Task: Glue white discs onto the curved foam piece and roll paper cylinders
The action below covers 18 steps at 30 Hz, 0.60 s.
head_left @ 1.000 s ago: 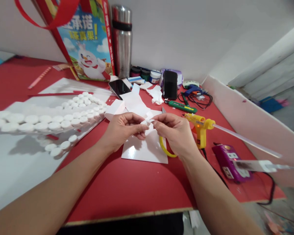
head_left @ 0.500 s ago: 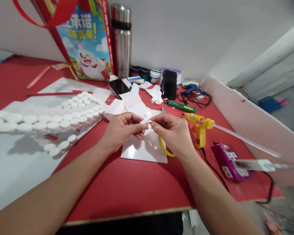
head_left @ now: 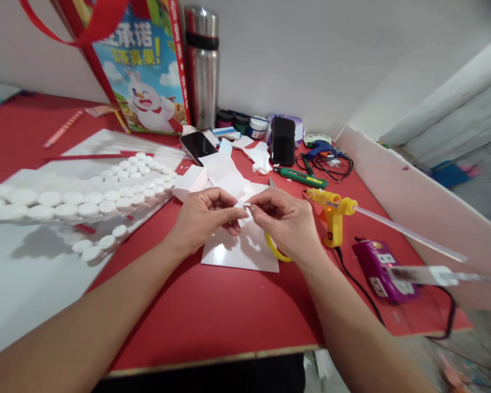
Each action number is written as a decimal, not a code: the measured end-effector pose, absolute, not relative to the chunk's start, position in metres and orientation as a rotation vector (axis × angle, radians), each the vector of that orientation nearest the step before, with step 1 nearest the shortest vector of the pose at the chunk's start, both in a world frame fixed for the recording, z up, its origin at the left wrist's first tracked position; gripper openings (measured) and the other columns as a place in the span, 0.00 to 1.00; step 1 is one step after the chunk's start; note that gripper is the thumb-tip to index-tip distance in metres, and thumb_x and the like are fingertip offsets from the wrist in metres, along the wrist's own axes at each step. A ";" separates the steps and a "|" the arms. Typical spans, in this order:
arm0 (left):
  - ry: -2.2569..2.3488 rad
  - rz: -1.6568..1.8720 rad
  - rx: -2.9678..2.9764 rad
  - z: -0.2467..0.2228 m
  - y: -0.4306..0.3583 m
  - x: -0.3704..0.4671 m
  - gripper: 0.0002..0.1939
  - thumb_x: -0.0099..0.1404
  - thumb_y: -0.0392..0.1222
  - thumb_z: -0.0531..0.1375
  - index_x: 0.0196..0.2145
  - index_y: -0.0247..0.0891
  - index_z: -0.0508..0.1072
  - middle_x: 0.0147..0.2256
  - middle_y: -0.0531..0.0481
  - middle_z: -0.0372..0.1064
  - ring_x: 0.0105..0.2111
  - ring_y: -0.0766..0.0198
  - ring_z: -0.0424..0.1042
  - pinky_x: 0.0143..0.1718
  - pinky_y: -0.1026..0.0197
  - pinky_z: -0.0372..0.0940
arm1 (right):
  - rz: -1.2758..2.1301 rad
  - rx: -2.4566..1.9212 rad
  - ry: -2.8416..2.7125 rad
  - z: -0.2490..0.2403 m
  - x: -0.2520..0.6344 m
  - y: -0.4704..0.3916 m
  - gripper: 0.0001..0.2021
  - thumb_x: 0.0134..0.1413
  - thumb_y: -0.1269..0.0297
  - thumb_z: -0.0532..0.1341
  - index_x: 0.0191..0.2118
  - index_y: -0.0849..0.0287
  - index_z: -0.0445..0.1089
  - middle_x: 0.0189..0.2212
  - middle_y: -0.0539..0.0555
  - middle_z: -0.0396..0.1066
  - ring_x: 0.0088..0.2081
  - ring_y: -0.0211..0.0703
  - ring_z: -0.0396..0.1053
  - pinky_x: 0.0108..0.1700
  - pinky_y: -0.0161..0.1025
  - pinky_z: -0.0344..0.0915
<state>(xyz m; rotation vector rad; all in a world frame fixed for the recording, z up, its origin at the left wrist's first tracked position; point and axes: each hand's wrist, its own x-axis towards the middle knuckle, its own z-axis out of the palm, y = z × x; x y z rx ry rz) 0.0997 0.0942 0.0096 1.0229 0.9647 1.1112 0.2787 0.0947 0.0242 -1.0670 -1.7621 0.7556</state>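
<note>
My left hand (head_left: 208, 215) is closed, its thumb and fingers pinching a small white paper piece (head_left: 243, 204). From the other side, my right hand (head_left: 284, 218) is closed with its fingertips at the same piece. The piece is small and partly covered by my fingers, so its exact shape is hard to make out. Beneath both hands lies a glossy white sheet (head_left: 225, 256) on the red table. A yellow ring-shaped handle (head_left: 275, 250) shows partly under my right hand. White paper scraps (head_left: 225, 166) lie just beyond my fingers.
A yellow glue gun (head_left: 333, 213) with a clear stick rests at right, beside a purple box (head_left: 387, 273). At left is a structure of white discs (head_left: 82, 204). Behind are a green cutter (head_left: 303, 177), two phones (head_left: 283, 142), a steel flask (head_left: 202, 71) and a printed bag (head_left: 143, 82).
My fingers have shifted slightly around the white paper piece, which now sits at a somewhat different angle. Both hands stay in nearly the same place.
</note>
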 end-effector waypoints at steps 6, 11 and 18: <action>0.975 1.114 1.063 0.009 0.095 0.100 0.16 0.48 0.40 0.77 0.28 0.33 0.74 0.20 0.52 0.75 0.19 0.65 0.76 0.22 0.68 0.71 | 0.596 -1.048 -1.887 0.026 0.279 0.092 0.05 0.57 0.74 0.63 0.32 0.61 0.77 0.28 0.50 0.73 0.28 0.35 0.66 0.29 0.35 0.61; 0.990 1.116 1.071 0.010 0.094 0.100 0.18 0.47 0.41 0.77 0.28 0.33 0.73 0.19 0.52 0.75 0.18 0.65 0.75 0.21 0.68 0.71 | 0.479 -0.982 -1.982 0.027 0.280 0.091 0.07 0.57 0.77 0.61 0.35 0.61 0.76 0.29 0.51 0.72 0.28 0.36 0.65 0.30 0.36 0.61; 1.001 1.120 1.062 0.010 0.095 0.099 0.19 0.46 0.42 0.77 0.28 0.33 0.73 0.19 0.53 0.74 0.18 0.64 0.75 0.21 0.66 0.71 | 0.374 -0.927 -2.025 0.025 0.280 0.089 0.09 0.56 0.78 0.60 0.35 0.59 0.75 0.31 0.52 0.72 0.28 0.36 0.66 0.29 0.36 0.62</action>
